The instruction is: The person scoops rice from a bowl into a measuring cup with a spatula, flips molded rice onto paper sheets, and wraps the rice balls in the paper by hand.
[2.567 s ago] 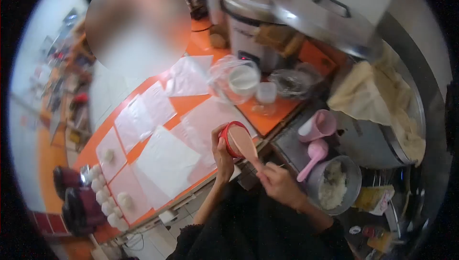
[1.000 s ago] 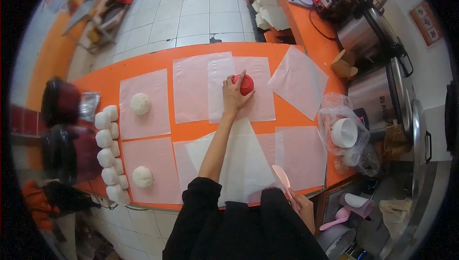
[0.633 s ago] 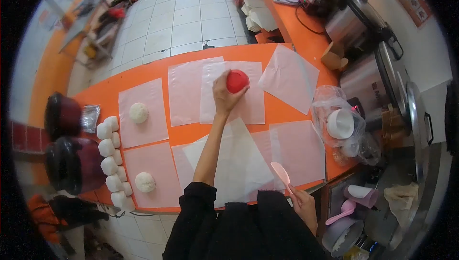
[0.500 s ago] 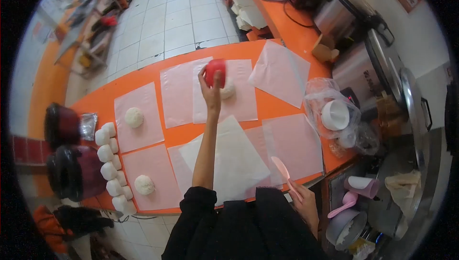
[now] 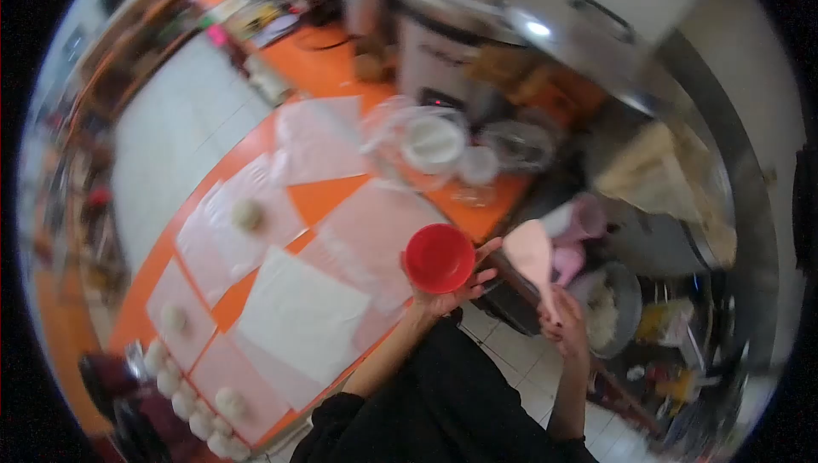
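The left hand is gripping a red bowl from below and from the side, and its fingers stretch out past the right side of the bowl. The open side of the bowl faces up toward the camera. The right hand is closed around the handle of a pink paddle, whose flat blade points to the far side. The bowl and the paddle are near each other, but they do not touch. The bowl is in the air, above the right near edge of an orange table.

On this table there are several thin, see-through sheets, and a white sheet lies over some of them. On the left part, 3 round rice mounds rest on sheets, well apart from each other. At the left near end, small white pieces stand close together in a row; the picture is too blurred to count them well.

To the right of the right hand, just beside it, is a grey pot with white rice inside. A pink ladle and a pink cup are behind the paddle. Farther away stand a big cooker and a plastic bag with white bowls.
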`<state>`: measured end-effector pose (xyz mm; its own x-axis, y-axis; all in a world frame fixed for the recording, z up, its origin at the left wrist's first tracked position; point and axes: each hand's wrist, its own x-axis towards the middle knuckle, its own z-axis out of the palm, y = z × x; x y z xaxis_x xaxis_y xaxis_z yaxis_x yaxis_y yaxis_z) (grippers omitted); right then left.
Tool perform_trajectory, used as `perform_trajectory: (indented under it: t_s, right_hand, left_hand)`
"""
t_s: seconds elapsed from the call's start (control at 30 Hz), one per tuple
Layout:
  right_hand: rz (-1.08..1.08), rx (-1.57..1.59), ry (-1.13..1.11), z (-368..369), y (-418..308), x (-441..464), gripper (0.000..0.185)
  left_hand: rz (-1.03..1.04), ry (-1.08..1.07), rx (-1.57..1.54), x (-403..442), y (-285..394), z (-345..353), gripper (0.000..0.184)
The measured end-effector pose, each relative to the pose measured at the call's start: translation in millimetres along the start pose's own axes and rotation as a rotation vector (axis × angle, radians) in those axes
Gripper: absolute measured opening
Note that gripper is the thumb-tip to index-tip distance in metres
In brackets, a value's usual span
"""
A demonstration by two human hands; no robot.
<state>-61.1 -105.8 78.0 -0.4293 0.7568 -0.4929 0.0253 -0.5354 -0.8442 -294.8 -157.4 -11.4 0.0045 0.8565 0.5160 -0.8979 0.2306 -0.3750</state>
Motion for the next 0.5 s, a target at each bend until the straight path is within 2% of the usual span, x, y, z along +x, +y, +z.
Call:
perform_trajectory:
  t_s: [0.03,0.07,0.17,0.2,0.3,0.33,0.43,0.5]
  right_hand:
    - [0.045,0.074,-0.037,-12.0,-1.5,-8.1,0.037]
    - [-0.021,0.099,0.010,-22.4,0.3,-17.2,0.034]
    - [-0.432,-0.108,0.245,-69.6,10.5,-43.7,0.030]
    - [-0.523,-0.055,0.283,-89.8,14.5,-56.7,0.025]
    - [-0.841,-0.469,0.247,-142.6,26.0,-79.1,0.020]
    - [-0.761,-0.615,0.254,-152.9,19.9,-84.7,0.017]
    - [-0.674,-0.660,0.395,-176.8,25.5,-92.2,0.018]
    - [-0.581,-0.590,0.574,-207.2,39.6,-103.5,0.019]
  left_hand:
    - [-0.063,-0.065,-0.107,11.6,-14.6,-16.4,0.086]
    - [-0.079,-0.033,-0.146,24.5,-31.6,-27.6,0.084]
    - [-0.128,0.097,-0.165,58.6,-78.2,-55.8,0.080]
    - [-0.149,0.162,-0.148,68.8,-92.4,-63.2,0.079]
    - [-0.195,0.199,-0.517,87.1,-143.6,-96.3,0.080]
    - [-0.238,0.233,-0.597,87.9,-155.1,-111.1,0.080]
    - [-0.337,0.348,-0.738,94.6,-184.1,-142.2,0.080]
    - [-0.375,0.418,-0.556,106.3,-193.0,-148.7,0.080]
